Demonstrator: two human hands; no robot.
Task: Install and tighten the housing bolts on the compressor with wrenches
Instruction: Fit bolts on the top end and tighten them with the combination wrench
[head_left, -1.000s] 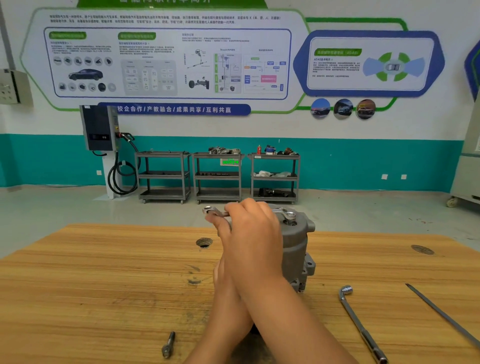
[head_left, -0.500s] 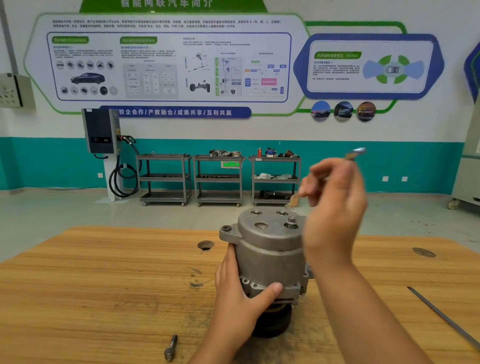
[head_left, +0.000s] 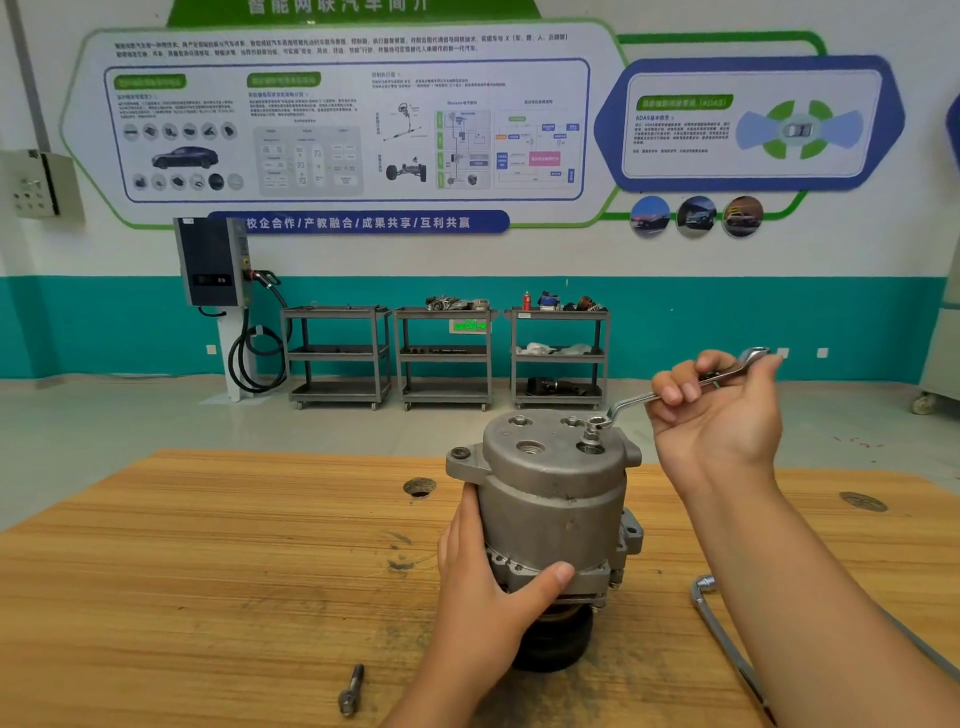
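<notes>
We were in the tightening step. Our right hand (head_left: 722, 415), right of centre in the frame, had its fingers curled round the shaft of the ring wrench (head_left: 631, 402). The wrench's lower ring sat over a bolt (head_left: 590, 439) standing in the top plate of the compressor (head_left: 550, 499). The ring looked seated on the head, though we could not tell how fully.

Our left hand (head_left: 483, 592), at lower centre, gripped the lower housing from the left, thumb across the front flange, bracing it. The compressor stood upright mid-frame on the wooden table (head_left: 208, 571), resting on its dark pulley end, between our hands. The left hand touched its body; the right hung just beside its upper right edge and met it only through the wrench.

The next move, we judged, called for a level sweep of the handle with the ring pressed down, while the left hand resisted the twist. A loose bolt (head_left: 352, 693) lay at the bottom, left of centre, probably the next to go in. An L-shaped wrench (head_left: 722, 629) lay at lower right.
</notes>
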